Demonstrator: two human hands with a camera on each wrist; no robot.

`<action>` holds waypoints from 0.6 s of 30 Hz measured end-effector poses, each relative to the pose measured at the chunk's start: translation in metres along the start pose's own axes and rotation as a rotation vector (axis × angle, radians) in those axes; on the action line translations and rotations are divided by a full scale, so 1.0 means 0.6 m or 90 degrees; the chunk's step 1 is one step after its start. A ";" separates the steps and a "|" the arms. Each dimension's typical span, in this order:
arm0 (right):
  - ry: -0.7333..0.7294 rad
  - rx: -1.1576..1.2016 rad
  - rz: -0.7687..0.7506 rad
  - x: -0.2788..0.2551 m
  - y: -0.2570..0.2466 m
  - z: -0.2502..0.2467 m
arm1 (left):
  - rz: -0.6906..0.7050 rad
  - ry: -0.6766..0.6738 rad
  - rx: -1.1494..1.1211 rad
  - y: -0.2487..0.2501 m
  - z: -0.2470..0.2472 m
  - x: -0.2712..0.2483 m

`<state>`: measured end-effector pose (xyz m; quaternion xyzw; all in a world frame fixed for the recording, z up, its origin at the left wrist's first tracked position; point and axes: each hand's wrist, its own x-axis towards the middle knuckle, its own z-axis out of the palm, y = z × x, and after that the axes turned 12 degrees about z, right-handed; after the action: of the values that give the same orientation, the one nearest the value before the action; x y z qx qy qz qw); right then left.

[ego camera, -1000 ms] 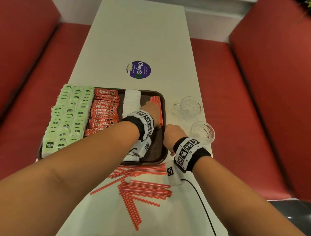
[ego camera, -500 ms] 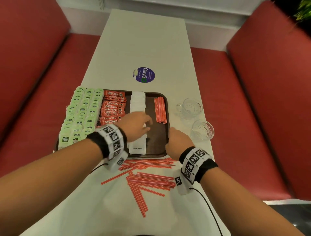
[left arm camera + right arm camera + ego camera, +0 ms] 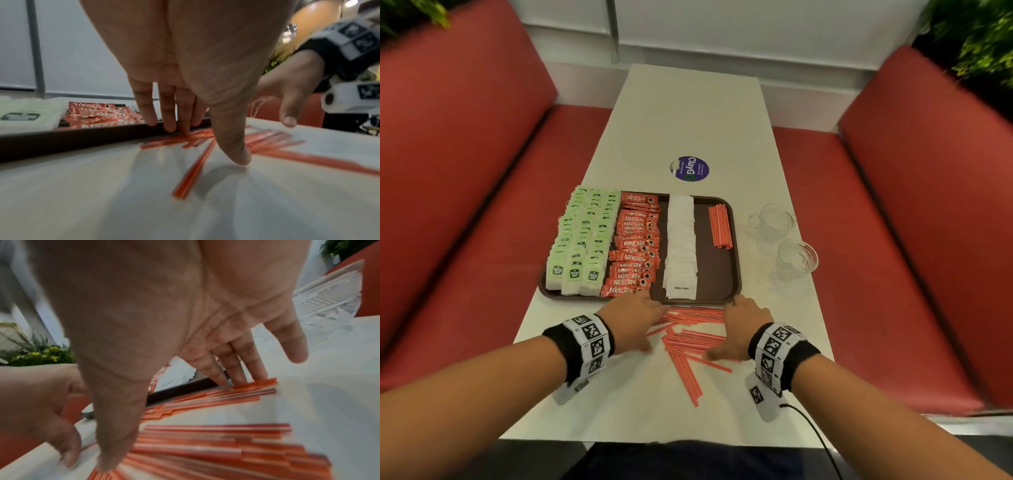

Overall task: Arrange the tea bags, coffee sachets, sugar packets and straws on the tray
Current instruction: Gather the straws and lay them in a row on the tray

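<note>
A brown tray (image 3: 736, 274) holds rows of green tea bags (image 3: 582, 240), red coffee sachets (image 3: 635, 246), white sugar packets (image 3: 680, 240) and a small bundle of red straws (image 3: 719, 226). Many loose red straws (image 3: 693, 342) lie scattered on the white table just in front of the tray. My left hand (image 3: 635, 322) is spread over the pile's left end, its fingers (image 3: 170, 116) straight and touching straws (image 3: 195, 141) beside the tray rim. My right hand (image 3: 739, 329) is spread over the right end, its fingers (image 3: 236, 369) straight on the straws (image 3: 226, 441).
Two clear glass cups (image 3: 772, 219) (image 3: 796, 258) stand on the table right of the tray. A round purple sticker (image 3: 690, 168) lies beyond the tray. Red bench seats (image 3: 465, 171) flank the table on both sides. A black cable (image 3: 815, 435) trails from my right wrist.
My left hand has drawn back from over the tray's sugar packets down to the loose straws. My right hand has left the tray's front edge and come down on the pile too.
</note>
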<state>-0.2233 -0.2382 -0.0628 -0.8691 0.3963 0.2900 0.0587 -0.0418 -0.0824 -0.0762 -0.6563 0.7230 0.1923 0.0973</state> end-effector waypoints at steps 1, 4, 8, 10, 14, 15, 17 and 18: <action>0.000 -0.002 -0.003 -0.004 -0.007 0.004 | -0.005 -0.004 0.010 0.000 0.005 0.001; 0.015 -0.017 -0.006 -0.016 -0.033 0.019 | -0.019 0.030 0.001 0.006 0.015 0.006; 0.050 -0.051 0.008 -0.022 -0.056 0.035 | -0.035 0.039 -0.029 0.018 0.015 0.019; 0.052 -0.059 0.011 -0.023 -0.058 0.037 | -0.023 0.029 -0.038 0.026 0.012 0.023; 0.059 -0.050 -0.021 -0.017 -0.052 0.032 | 0.006 0.027 -0.053 0.040 0.005 0.029; 0.060 -0.046 -0.033 -0.015 -0.049 0.030 | 0.016 0.028 -0.053 0.042 0.004 0.030; 0.063 -0.036 -0.063 -0.011 -0.042 0.028 | 0.036 0.027 -0.055 0.047 -0.001 0.034; 0.065 -0.025 -0.081 -0.009 -0.039 0.028 | 0.041 0.026 -0.064 0.050 -0.004 0.035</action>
<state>-0.2170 -0.2132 -0.0770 -0.9073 0.3369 0.2485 0.0393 -0.0739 -0.1008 -0.0777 -0.6405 0.7350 0.2180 0.0437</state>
